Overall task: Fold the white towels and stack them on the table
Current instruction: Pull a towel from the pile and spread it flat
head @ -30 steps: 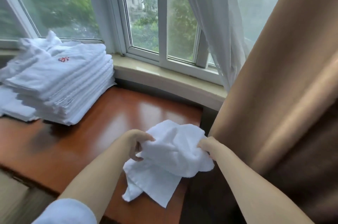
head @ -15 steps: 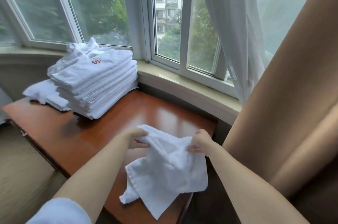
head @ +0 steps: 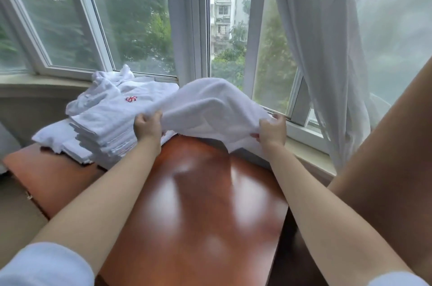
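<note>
- White towel is held billowing above the table, gripped at its near edge by left hand and right hand, probably to spread it flat.
- Folded stack is kept aside, at the table's left.

The towel is plain white, and so is the stack, though its top piece carries a small red emblem. The desk is glossy reddish-brown. Sheer white curtain; tan drape; white window frames.
</note>
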`<state>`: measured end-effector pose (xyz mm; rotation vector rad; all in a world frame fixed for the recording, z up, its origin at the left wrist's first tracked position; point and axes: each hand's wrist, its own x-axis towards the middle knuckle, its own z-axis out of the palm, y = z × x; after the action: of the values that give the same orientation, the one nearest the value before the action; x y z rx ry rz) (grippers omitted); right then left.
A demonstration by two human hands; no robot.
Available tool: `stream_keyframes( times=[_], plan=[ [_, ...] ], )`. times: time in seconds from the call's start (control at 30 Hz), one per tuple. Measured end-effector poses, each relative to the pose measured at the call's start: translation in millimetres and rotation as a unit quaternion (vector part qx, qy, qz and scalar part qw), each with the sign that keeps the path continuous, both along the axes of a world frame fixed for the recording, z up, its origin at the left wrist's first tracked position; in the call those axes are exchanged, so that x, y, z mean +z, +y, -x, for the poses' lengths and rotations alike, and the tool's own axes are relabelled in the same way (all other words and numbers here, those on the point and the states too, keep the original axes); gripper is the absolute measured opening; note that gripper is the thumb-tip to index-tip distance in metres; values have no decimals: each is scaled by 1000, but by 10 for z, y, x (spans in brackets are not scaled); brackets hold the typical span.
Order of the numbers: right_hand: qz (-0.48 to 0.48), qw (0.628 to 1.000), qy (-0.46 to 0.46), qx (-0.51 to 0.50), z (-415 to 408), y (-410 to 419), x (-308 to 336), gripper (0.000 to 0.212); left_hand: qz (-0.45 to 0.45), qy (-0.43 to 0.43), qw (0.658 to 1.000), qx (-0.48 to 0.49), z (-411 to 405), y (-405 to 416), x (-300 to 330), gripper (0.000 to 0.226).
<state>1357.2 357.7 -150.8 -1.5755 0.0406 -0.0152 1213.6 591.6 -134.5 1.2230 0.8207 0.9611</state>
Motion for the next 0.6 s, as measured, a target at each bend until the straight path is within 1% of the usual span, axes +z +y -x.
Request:
stream_keyframes(
  times=[0.03, 0.07, 0.13, 0.17, 0.2, 0.23, 0.27, 0.33, 0.37, 0.43, 0.47, 0.5, 0.57, 0.6],
  plan=[
    [29, 999, 44, 8, 34, -65, -217, 49, -7, 45, 999, 29, 94, 8, -205, 25],
    [67, 993, 90, 18, 84, -158, -466, 47, -9, 89, 995, 52, 201, 0, -440, 29],
    [144, 973, 173, 43, 224, -369, -911, 35, 2, 169, 983, 77, 474, -116, -928, 30],
    [201, 956, 199, 74, 311, -476, -1112, 31, 17, 205, 975, 79, 611, -198, -1165, 24],
    [271, 929, 218, 123, 409, -576, -1298, 29, 39, 242, 966, 78, 747, -280, -1397, 18],
    [330, 898, 241, 160, 494, -671, -1486, 29, 67, 282, 954, 75, 879, -345, -1610, 20],
    [338, 884, 271, 177, 585, -767, -1669, 30, 93, 320, 941, 63, 1007, -401, -1800, 24],
    [297, 880, 331, 168, 726, -938, -1941, 34, 131, 399, 908, -2, 1234, -490, -2049, 23],
    [278, 872, 370, 162, 801, -1010, -2035, 34, 140, 431, 891, -35, 1325, -531, -2114, 24],
    [255, 856, 428, 139, 909, -1086, -2144, 28, 140, 466, 871, -73, 1448, -597, -2195, 48],
    [263, 859, 421, 124, 941, -1095, -2151, 30, 124, 477, 866, -84, 1495, -625, -2208, 56],
    [279, 869, 395, 104, 964, -1097, -2138, 31, 96, 485, 865, -88, 1530, -642, -2206, 56],
    [350, 882, 307, 77, 1009, -1092, -2044, 33, 35, 485, 870, -81, 1585, -690, -2162, 41],
    [394, 878, 265, 66, 1041, -1111, -2006, 35, 11, 482, 873, -71, 1622, -715, -2144, 33]
  ],
)
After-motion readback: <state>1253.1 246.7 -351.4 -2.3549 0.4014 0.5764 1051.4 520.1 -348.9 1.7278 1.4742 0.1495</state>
